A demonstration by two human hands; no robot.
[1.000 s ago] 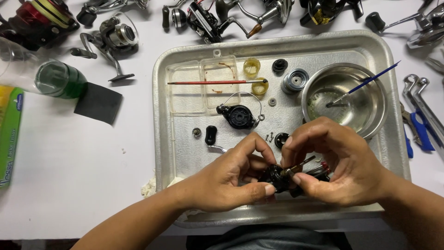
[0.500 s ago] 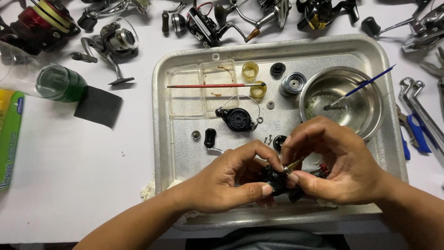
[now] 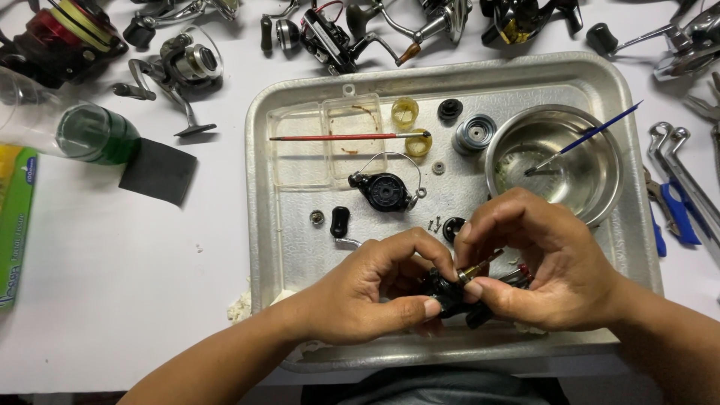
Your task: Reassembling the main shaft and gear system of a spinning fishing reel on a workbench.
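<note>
One green-yellow packet far left of hands; left hand clamps black reel body, right hand pinches its brass pin

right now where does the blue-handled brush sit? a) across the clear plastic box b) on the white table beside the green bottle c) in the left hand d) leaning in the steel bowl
d: the blue-handled brush leans on the rim of the steel bowl, its tip down inside.
</note>
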